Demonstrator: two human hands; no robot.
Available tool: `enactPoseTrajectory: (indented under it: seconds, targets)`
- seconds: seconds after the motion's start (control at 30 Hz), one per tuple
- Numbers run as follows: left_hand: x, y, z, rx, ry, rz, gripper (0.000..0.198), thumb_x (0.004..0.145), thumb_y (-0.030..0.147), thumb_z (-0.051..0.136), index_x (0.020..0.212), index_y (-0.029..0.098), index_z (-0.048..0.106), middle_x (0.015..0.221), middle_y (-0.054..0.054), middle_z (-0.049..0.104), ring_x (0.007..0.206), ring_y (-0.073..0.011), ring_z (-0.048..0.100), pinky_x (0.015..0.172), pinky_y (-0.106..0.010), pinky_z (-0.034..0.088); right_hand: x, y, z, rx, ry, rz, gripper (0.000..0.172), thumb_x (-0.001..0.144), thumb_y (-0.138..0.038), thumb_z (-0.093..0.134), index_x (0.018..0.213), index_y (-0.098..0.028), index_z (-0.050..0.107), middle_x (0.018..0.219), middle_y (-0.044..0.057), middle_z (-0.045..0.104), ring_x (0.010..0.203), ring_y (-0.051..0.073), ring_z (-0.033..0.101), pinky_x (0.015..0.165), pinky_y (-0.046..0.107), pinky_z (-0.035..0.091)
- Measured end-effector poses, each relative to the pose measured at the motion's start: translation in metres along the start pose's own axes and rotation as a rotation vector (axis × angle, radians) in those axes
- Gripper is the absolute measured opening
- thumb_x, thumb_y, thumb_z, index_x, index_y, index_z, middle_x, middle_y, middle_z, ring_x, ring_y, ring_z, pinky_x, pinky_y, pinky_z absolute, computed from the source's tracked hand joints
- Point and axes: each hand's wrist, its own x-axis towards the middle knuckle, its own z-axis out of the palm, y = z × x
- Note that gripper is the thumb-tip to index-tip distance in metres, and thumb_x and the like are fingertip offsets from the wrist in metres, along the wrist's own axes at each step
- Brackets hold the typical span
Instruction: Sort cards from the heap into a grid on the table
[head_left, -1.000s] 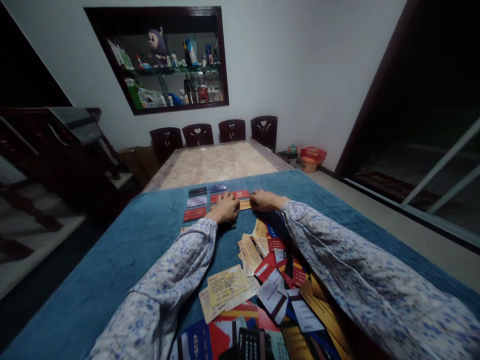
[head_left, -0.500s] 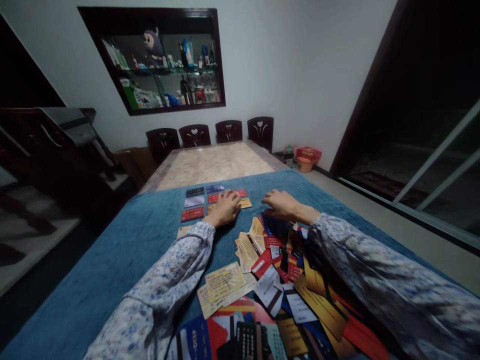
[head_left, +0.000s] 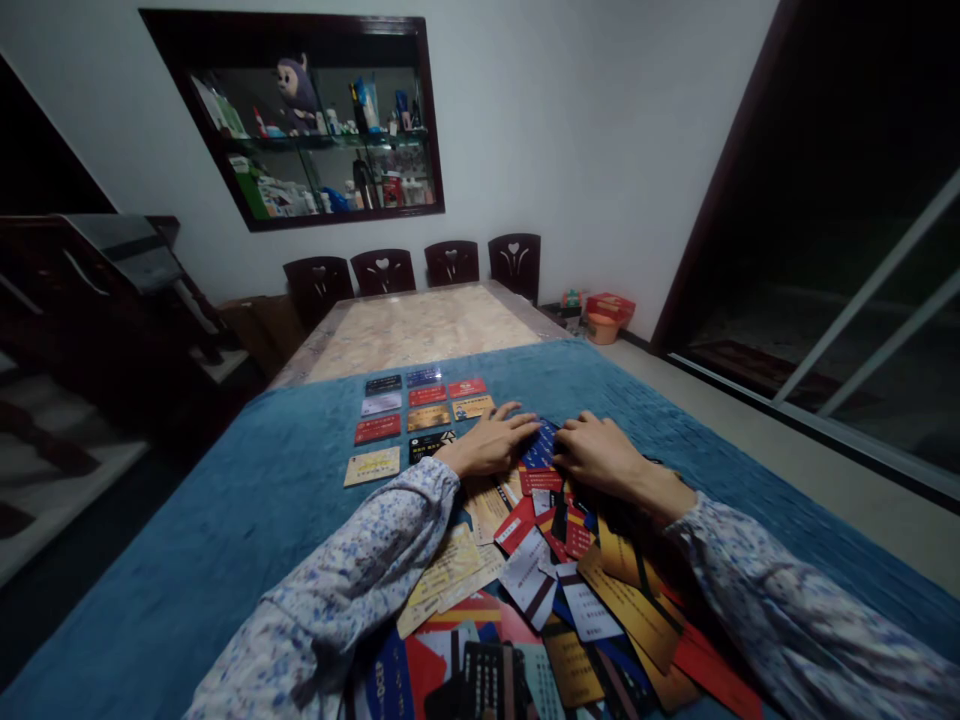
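Observation:
A blue card (head_left: 538, 446) with light markings lies at the far end of a heap of loose cards, between my two hands. My left hand (head_left: 491, 440) reaches over from the left, fingers stretched out, the tips at the card's left edge. On the other side my right hand (head_left: 596, 448) has its fingers curled on the right edge of this card; its thumb is partly hidden. Left of my hands are short columns of laid-out cards, among them a black card (head_left: 431, 446), a gold card (head_left: 428, 417) and a cream card (head_left: 372, 466).
The heap, with a white striped card (head_left: 592, 603) and a long gold card (head_left: 634, 610), spreads toward me over the blue cloth (head_left: 247, 520). Beyond it is the bare tabletop (head_left: 420, 320), with several dark chairs (head_left: 452, 262) against the wall.
My left hand has moved right, off the laid-out cards, to the blue card. My right hand has shifted to that card's right edge. The view has turned slightly.

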Motion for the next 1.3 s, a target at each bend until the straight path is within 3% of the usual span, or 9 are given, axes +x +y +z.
enactPoseTrajectory:
  seconds: [0.23, 0.53, 0.67, 0.83, 1.03, 1.3]
  targets:
    - [0.000, 0.003, 0.006, -0.021, -0.018, 0.024, 0.057, 0.089, 0.014, 0.047, 0.145, 0.027, 0.045, 0.156, -0.009, 0.040, 0.146, -0.0331, 0.027, 0.113, -0.060, 0.029, 0.005, -0.001, 0.007, 0.038, 0.011, -0.036, 0.026, 0.092, -0.036, 0.057, 0.109, -0.023, 0.070, 0.119, 0.013, 0.066, 0.111, 0.032, 0.055, 0.082, 0.038, 0.047]
    - [-0.027, 0.008, -0.002, 0.018, 0.012, 0.026, 0.052, 0.086, 0.015, 0.053, 0.139, 0.018, 0.052, 0.152, -0.013, 0.044, 0.143, -0.0343, 0.030, 0.113, -0.054, 0.031, 0.006, -0.006, 0.012, 0.109, 0.061, -0.137, 0.033, 0.092, -0.035, 0.057, 0.122, -0.023, 0.066, 0.129, 0.013, 0.061, 0.114, 0.031, 0.052, 0.088, 0.039, 0.046]
    - [-0.040, 0.008, -0.002, 0.002, 0.024, 0.024, 0.047, 0.088, 0.018, 0.054, 0.135, 0.021, 0.056, 0.149, -0.011, 0.047, 0.142, -0.0335, 0.032, 0.112, -0.052, 0.032, 0.006, -0.010, 0.014, 0.135, 0.090, -0.207, 0.032, 0.092, -0.030, 0.056, 0.122, -0.025, 0.066, 0.129, 0.012, 0.061, 0.115, 0.030, 0.050, 0.090, 0.040, 0.044]
    - [-0.055, 0.005, -0.001, -0.072, 0.083, -0.021, 0.031, 0.096, 0.027, 0.051, 0.125, 0.024, 0.062, 0.141, -0.009, 0.054, 0.139, -0.0301, 0.034, 0.113, -0.048, 0.032, 0.006, -0.016, 0.015, 0.153, 0.093, -0.244, 0.036, 0.091, -0.029, 0.057, 0.126, -0.028, 0.064, 0.135, 0.011, 0.058, 0.118, 0.031, 0.048, 0.090, 0.041, 0.044]
    - [-0.061, 0.001, 0.002, -0.185, 0.103, -0.157, 0.036, 0.091, 0.032, 0.062, 0.125, 0.021, 0.057, 0.134, -0.012, 0.058, 0.134, -0.0310, 0.039, 0.107, -0.052, 0.035, 0.009, -0.017, 0.016, 0.168, 0.118, -0.248, 0.031, 0.091, -0.029, 0.057, 0.121, -0.025, 0.065, 0.136, 0.011, 0.057, 0.119, 0.032, 0.047, 0.091, 0.042, 0.044]
    - [-0.057, 0.005, 0.002, -0.224, 0.087, -0.190, 0.036, 0.090, 0.033, 0.063, 0.123, 0.021, 0.057, 0.122, -0.011, 0.060, 0.119, -0.0299, 0.046, 0.099, -0.049, 0.038, 0.012, -0.023, 0.012, 0.186, 0.105, -0.287, 0.032, 0.090, -0.028, 0.060, 0.121, -0.024, 0.063, 0.129, 0.012, 0.060, 0.116, 0.031, 0.049, 0.090, 0.043, 0.044]
